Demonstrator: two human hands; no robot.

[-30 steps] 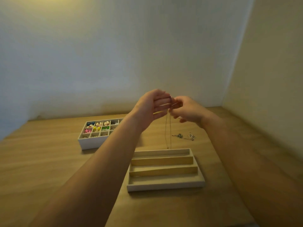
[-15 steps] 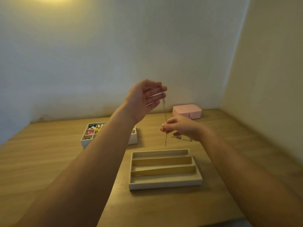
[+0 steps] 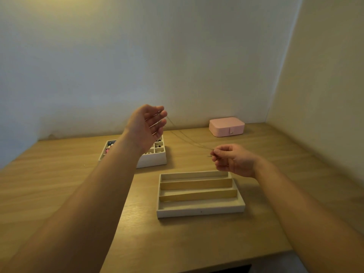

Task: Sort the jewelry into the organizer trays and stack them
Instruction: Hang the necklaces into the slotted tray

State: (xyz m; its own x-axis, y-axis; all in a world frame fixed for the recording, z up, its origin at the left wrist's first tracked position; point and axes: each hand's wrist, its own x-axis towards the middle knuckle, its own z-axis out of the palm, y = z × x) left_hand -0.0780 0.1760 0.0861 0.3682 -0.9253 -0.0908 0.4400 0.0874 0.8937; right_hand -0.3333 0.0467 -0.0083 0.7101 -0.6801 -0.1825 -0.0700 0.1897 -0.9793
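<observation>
Left hand (image 3: 145, 125) and right hand (image 3: 234, 160) pinch a thin chain (image 3: 187, 137); ridged beige tray (image 3: 201, 211) nearby.

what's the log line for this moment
chain: stretched between hands | left hand: holds upper end | right hand: pinches lower end | tray: no jewelry inside

Light is dim and warm: a yellowish glow from above the top left of the back wall (image 3: 98, 46) fades to cool grey lower down, leaving only soft shadows on the desk (image 3: 49, 194) along the front of the slotted tray (image 3: 201, 210). The wide lens bows the desk's edges and swells the softly blurred forearms (image 3: 78, 213), and the thin chain (image 3: 187, 138) is barely resolved.
</observation>
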